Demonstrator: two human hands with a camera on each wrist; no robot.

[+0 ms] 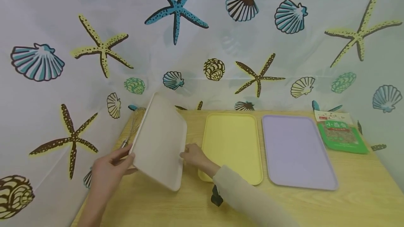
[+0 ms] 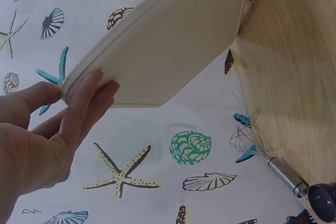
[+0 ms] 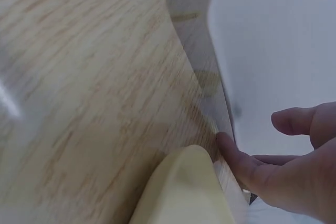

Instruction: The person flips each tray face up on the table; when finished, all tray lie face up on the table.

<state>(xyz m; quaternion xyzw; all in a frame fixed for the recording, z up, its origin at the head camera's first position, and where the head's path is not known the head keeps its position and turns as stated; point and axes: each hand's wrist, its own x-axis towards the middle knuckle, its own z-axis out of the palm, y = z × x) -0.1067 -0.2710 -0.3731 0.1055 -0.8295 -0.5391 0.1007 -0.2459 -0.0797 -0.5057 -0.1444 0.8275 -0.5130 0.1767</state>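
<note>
A white tray [image 1: 162,141] stands tilted up on the left side of the table. My left hand [image 1: 108,169] pinches its near left corner; in the left wrist view the thumb lies on one side of the rim and the fingers on the other. My right hand [image 1: 194,155] is at the tray's right edge, low over the table. Seen from the right wrist, the index finger [image 3: 239,158] reaches along that edge, while the thumb [image 3: 294,121] stands apart over the tray's face. A yellow tray [image 1: 231,146] lies flat beside the right hand.
To the right of the yellow tray lies a lilac tray [image 1: 298,150], with a green and white packet [image 1: 342,134] beyond it. A whisk [image 2: 283,171] and a dark round-bowled utensil [image 2: 321,200] lie along the left edge. Shell-patterned cloth [image 1: 202,45] hangs around the table.
</note>
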